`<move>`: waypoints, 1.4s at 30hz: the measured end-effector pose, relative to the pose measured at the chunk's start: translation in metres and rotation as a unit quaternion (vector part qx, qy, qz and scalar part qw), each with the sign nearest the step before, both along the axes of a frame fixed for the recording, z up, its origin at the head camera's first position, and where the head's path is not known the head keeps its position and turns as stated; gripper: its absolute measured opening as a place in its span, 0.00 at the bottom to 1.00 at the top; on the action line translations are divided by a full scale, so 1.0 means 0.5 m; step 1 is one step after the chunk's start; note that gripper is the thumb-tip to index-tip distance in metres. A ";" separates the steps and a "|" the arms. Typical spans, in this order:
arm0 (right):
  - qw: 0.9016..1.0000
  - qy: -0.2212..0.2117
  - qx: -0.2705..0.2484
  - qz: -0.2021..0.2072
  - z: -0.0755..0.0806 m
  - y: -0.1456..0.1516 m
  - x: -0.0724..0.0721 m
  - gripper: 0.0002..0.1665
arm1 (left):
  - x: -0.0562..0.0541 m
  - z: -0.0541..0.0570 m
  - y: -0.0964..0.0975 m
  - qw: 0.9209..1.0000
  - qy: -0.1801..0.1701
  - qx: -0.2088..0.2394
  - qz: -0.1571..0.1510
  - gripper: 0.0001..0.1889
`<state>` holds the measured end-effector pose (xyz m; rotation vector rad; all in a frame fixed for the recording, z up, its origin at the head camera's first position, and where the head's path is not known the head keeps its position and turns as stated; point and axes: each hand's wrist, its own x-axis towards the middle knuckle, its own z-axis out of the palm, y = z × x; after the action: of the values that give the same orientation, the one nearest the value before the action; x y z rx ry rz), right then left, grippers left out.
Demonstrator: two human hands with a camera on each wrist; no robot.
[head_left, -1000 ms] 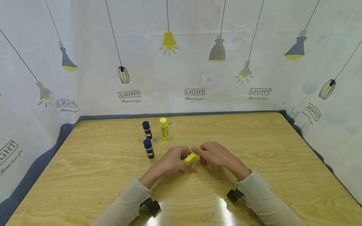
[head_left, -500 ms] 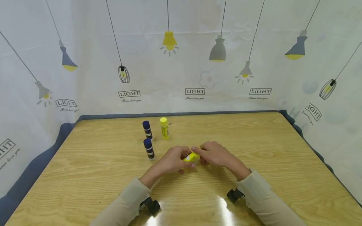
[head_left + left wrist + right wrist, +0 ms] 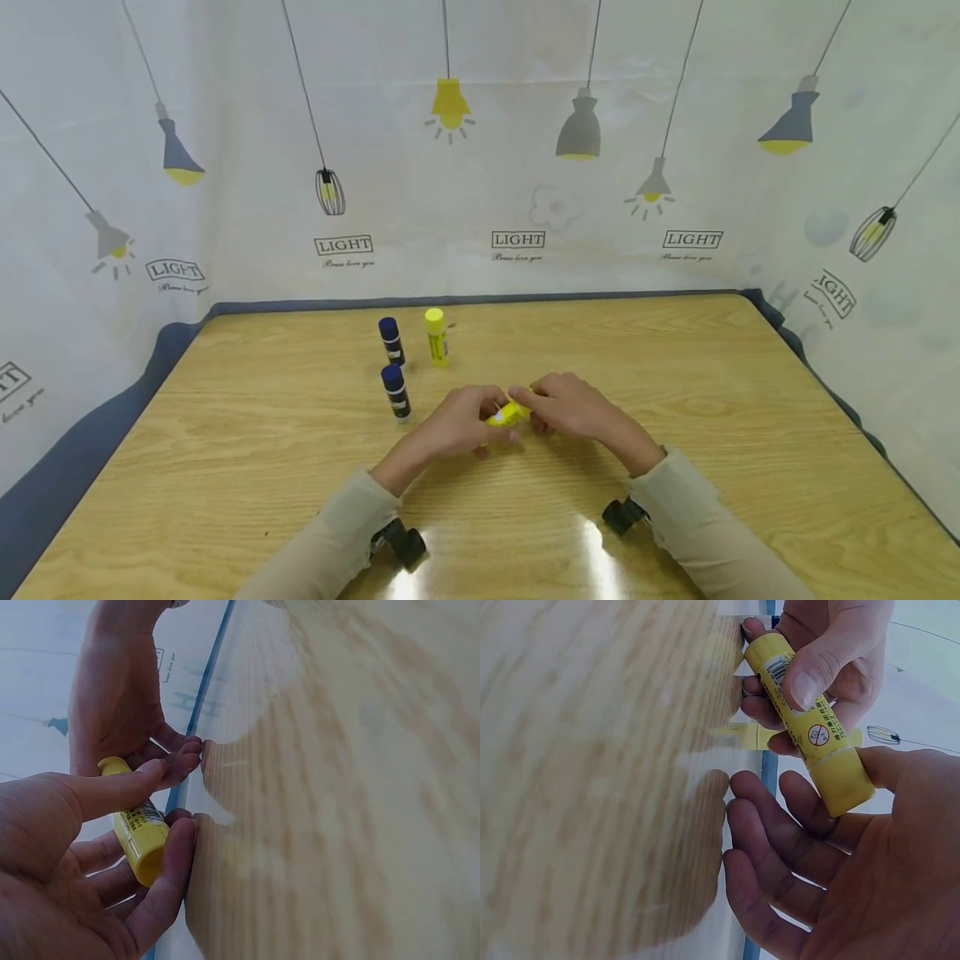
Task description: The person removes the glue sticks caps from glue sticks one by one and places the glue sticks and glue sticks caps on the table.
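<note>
A yellow glue stick (image 3: 507, 414), tilted, is held between both hands above the wooden table. My left hand (image 3: 456, 422) grips its body, the thumb (image 3: 810, 679) lying across the printed label. At the other end my right hand (image 3: 573, 407) pinches the yellow cap (image 3: 843, 784) between thumb and index finger, the other fingers loosely curled. In the right wrist view the cap sits on the body with a thin seam between them. The left wrist view shows the hollow base end (image 3: 150, 859) of the stick facing the camera.
Upright on the table (image 3: 225, 467), left of the hands, stand a near dark blue glue stick (image 3: 397, 392), a farther dark blue one (image 3: 392, 342) and a yellow one (image 3: 437, 337). A white curtain (image 3: 405, 192) printed with lamps surrounds the table's back and sides.
The head view has tilted slightly, so the background sits a little higher. Both hands keep their hold on the yellow glue stick, with hardly any movement.
</note>
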<state>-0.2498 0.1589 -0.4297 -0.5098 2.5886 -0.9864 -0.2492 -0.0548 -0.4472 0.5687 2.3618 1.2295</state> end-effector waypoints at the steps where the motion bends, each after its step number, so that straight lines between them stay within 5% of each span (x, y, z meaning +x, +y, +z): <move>1: 1.000 0.000 0.000 0.001 0.000 0.000 0.000 0.34 | 0.000 0.000 0.000 1.000 -0.002 0.001 0.000 0.15; 24: 1.000 -0.012 -0.014 0.005 0.003 0.004 0.000 0.34 | -0.002 0.001 -0.002 1.000 -0.011 0.008 -0.005 0.14; 35: 0.998 0.047 0.004 0.029 0.000 -0.006 0.005 0.35 | 0.000 0.001 -0.007 0.999 -0.034 0.043 -0.005 0.14; 42: 0.997 0.056 0.011 0.049 0.001 -0.007 0.005 0.31 | -0.005 -0.001 -0.014 0.994 -0.068 0.071 -0.038 0.12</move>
<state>-0.2474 0.1555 -0.4293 -0.6976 2.6413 -0.9193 -0.2518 -0.0617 -0.4476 0.5940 2.1330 1.3640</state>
